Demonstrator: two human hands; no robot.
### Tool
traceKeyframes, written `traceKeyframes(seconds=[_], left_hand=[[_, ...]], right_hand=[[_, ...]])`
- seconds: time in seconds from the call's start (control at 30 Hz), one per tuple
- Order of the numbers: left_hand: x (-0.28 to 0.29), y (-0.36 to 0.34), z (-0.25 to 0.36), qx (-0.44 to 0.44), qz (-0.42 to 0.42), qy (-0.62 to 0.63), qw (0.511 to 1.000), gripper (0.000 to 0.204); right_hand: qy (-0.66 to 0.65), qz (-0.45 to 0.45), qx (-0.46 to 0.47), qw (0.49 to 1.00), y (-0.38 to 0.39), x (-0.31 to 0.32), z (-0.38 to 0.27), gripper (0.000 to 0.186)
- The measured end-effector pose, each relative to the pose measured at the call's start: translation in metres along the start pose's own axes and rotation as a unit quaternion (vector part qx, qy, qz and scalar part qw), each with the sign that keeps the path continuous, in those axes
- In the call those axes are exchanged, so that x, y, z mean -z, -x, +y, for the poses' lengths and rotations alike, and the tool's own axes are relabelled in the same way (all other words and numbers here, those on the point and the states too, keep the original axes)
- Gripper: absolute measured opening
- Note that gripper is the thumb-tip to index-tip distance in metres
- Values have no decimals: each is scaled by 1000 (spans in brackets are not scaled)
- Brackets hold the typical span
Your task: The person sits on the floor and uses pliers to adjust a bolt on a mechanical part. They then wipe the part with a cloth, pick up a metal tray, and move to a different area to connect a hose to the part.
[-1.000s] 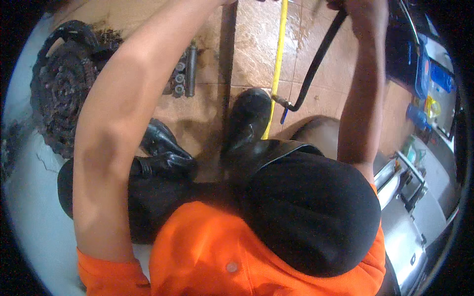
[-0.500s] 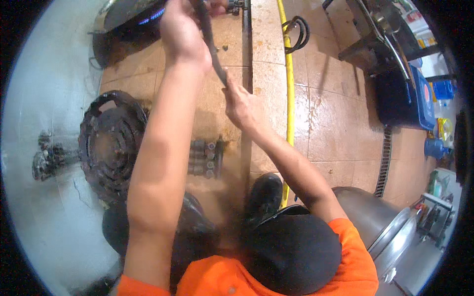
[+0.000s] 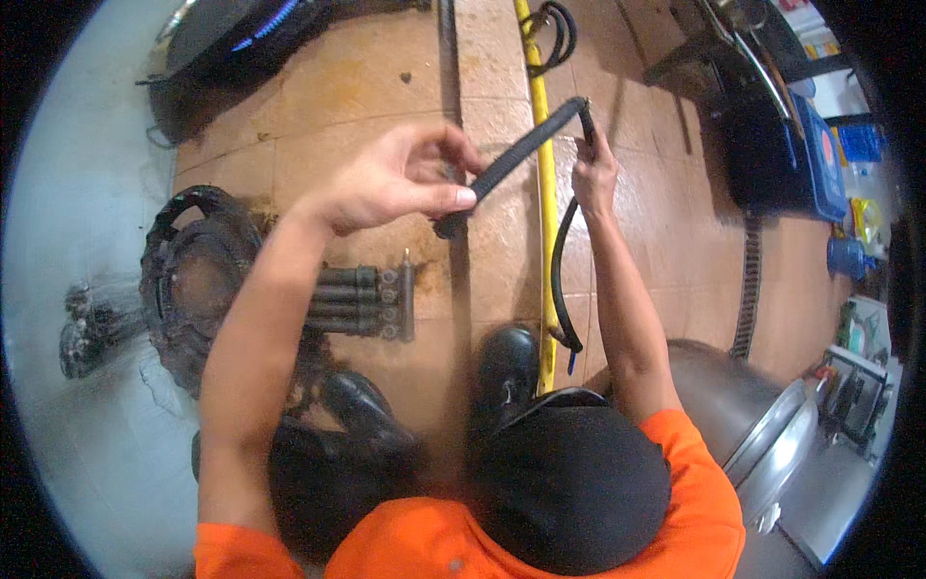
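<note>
A black ribbed flexible hose (image 3: 526,154) stretches between my hands above the tiled floor. My left hand (image 3: 400,183) pinches it near one end, thumb on top and the other fingers curled. My right hand (image 3: 596,174) is closed around the hose just below a sharp bend. From there a thinner black length (image 3: 562,261) hangs down and curves to a blue-tipped end. To the left, below my left hand, a row of dark metal pipes with round fittings (image 3: 371,301) joins a blackened ring-shaped burner (image 3: 198,280), partly covered by my forearm.
A yellow pipe (image 3: 543,193) runs along the floor, with a coiled black hose (image 3: 554,39) beside it. A blue flame (image 3: 265,24) burns at the upper left. On the right are a dark blue bin (image 3: 820,174), a floor drain (image 3: 748,289) and a large metal pot (image 3: 719,386).
Both hands have come away from the area near the flame. My right hand moved right and up, my left hand nearer, and the hose now shows bent between them.
</note>
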State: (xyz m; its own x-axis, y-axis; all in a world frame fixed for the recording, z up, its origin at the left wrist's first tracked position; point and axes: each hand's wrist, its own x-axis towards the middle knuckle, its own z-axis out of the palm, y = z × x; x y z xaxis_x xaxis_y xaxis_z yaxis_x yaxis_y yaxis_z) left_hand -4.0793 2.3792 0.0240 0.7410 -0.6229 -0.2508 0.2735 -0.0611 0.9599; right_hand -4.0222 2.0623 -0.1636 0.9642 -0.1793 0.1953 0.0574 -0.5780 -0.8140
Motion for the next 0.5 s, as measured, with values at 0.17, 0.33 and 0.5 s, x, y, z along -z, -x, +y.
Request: traceKeyframes(seconds=[0.17,0.33,0.5], left_hand=[[-1,-20,18,-25,198,-417,887,32],[16,-28,-72,-19,335,-403,851,39],[20,-9,-193,134,351,132,917,30]], right_hand=[[-10,-104,-152,983,-7,-6,15,45],[-256,-197,-185,928,6,5,18,47],[6,15,26,1000,22,-2,10,30]])
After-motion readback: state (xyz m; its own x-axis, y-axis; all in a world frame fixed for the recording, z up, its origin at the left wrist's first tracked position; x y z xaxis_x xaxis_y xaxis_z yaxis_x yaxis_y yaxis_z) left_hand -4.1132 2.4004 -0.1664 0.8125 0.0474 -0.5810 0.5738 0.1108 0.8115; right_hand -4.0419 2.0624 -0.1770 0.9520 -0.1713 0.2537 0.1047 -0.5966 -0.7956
